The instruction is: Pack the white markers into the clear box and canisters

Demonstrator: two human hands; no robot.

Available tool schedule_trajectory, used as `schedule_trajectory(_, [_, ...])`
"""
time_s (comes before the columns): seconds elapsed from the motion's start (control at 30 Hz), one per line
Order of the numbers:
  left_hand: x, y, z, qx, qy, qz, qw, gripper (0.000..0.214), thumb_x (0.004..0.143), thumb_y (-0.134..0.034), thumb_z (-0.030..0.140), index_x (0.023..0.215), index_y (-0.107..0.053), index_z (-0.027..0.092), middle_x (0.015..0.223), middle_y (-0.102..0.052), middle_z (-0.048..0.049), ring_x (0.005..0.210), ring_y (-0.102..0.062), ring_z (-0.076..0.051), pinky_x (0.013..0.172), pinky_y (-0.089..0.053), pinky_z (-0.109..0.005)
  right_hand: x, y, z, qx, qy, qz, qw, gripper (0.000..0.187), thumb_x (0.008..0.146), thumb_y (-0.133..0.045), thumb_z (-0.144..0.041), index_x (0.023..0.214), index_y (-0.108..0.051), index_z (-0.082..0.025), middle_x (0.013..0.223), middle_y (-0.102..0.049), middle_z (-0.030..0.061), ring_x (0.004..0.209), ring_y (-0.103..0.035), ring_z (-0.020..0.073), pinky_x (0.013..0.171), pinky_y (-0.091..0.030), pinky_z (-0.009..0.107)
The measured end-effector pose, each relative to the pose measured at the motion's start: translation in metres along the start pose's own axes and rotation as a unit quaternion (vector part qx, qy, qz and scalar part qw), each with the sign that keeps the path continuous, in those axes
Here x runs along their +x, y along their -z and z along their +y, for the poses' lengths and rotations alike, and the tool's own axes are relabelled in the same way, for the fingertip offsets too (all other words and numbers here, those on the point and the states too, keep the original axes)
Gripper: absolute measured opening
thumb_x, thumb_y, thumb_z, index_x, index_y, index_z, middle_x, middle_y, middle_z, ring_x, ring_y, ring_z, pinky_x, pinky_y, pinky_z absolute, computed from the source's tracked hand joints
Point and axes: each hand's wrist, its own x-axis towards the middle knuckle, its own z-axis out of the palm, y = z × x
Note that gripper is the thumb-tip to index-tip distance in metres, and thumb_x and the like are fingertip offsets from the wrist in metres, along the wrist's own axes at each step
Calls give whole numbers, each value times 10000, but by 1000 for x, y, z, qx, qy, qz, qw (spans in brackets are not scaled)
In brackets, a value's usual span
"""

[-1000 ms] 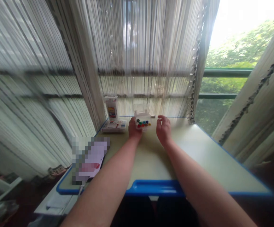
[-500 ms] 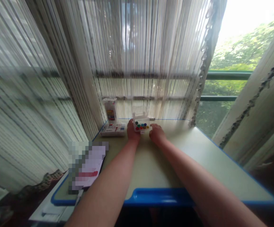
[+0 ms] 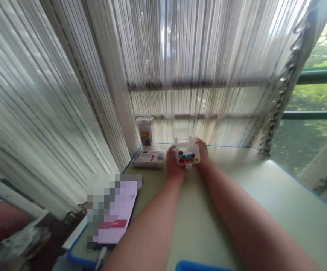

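A clear plastic box (image 3: 193, 148) with its lid (image 3: 183, 133) swung up is tilted toward me, near the far edge of the table. Inside lie several marker pens (image 3: 187, 158), their round ends in red, green, blue, yellow and dark colours facing me. My left hand (image 3: 173, 163) grips the box's left side, its fingers partly hidden behind the wall. On the opposite side, my right hand (image 3: 203, 151) is closed against the right wall, fingertips reaching toward the back corner.
Left of my hands, a flat case (image 3: 148, 159) with a printed label lies on the table (image 3: 236, 195). Behind it stands a tall clear container (image 3: 145, 133). A tablet-like device (image 3: 118, 214), partly blurred out, lies nearer with a white cable (image 3: 101, 258). Curtains (image 3: 208, 49) hang beyond.
My right hand has moved from just off the box's near right corner onto its right side. The box tips further toward me. The view has shifted left.
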Motion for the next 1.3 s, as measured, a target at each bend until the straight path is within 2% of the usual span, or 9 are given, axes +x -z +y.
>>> schedule_trajectory(0.07, [1, 0, 3, 5, 4, -3, 1000, 86, 732, -576, 162, 806, -550, 196, 859, -634, -71, 851, -609, -215, 752, -486, -338, 0, -7, 2, -3, -20, -38, 999, 338, 845, -435, -158, 1134, -610, -161, 1283, -544, 135, 1251, -417, 274, 1000, -344, 407])
schedule_trajectory(0.17, [2, 0, 8, 8, 18, -7, 1000, 58, 728, -580, 158, 761, -549, 195, 831, -635, -62, 824, -605, -205, 736, -480, -326, -1, -9, 6, -14, -32, -78, 996, 330, 838, -442, -161, 1112, -625, -180, 1198, -599, 130, 1197, -476, 267, 989, -354, 391])
schedule_trajectory(0.27, [1, 0, 10, -5, 27, -4, 1000, 67, 706, -589, 142, 735, -556, 193, 794, -631, -54, 808, -604, -204, 732, -479, -318, -2, -2, 6, -22, -45, -91, 995, 320, 861, -410, -198, 1098, -621, -160, 1130, -614, 150, 1095, -536, 259, 915, -407, 361])
schedule_trajectory(0.37, [0, -1, 8, -19, 21, 11, 1000, 101, 690, -610, 157, 776, -571, 194, 806, -637, -59, 838, -606, -220, 746, -479, -325, -2, 8, 3, -47, -60, -113, 991, 356, 888, -359, -218, 1155, -577, -127, 1184, -567, 171, 1118, -505, 264, 901, -410, 350])
schedule_trajectory(0.53, [-1, -3, 2, -7, 16, 11, 1000, 151, 691, -611, 168, 835, -582, 203, 877, -650, -78, 897, -608, -239, 777, -473, -339, -7, 18, 1, -63, -12, -186, 980, 315, 878, -419, -257, 1107, -611, -159, 1136, -608, 130, 1109, -520, 231, 942, -374, 305])
schedule_trajectory(0.7, [0, -4, 2, -16, 17, 1, 1000, 169, 693, -609, 160, 861, -588, 173, 894, -652, -112, 908, -609, -262, 784, -479, -361, -9, 20, 0, -70, -22, -192, 979, 334, 881, -392, -227, 1129, -593, -128, 1133, -610, 151, 1092, -541, 246, 882, -415, 321])
schedule_trajectory(0.9, [-1, -3, 3, -19, 11, -1, 1000, 141, 688, -607, 153, 819, -582, 201, 867, -646, -80, 895, -608, -252, 780, -478, -359, -7, 20, 0, -72, -39, -194, 977, 344, 888, -362, -214, 1131, -588, -126, 1133, -620, 143, 1105, -545, 246, 861, -432, 317])
schedule_trajectory(1.03, [-1, 0, 6, -17, 4, 1, 1000, 144, 683, -613, 143, 819, -586, 183, 864, -643, -95, 883, -614, -258, 766, -479, -359, -7, 20, 1, -72, -52, -199, 976, 345, 882, -376, -231, 1124, -594, -117, 1089, -639, 163, 1088, -566, 255, 843, -445, 329])
schedule_trajectory(1.3, [-2, -3, 4, -35, 1, 2, 999, 120, 685, -599, 130, 781, -588, 202, 854, -648, -82, 882, -616, -247, 768, -482, -349, -8, 23, 2, -70, -45, -195, 977, 346, 871, -403, -245, 1124, -604, -122, 1079, -642, 180, 1087, -577, 256, 852, -450, 333])
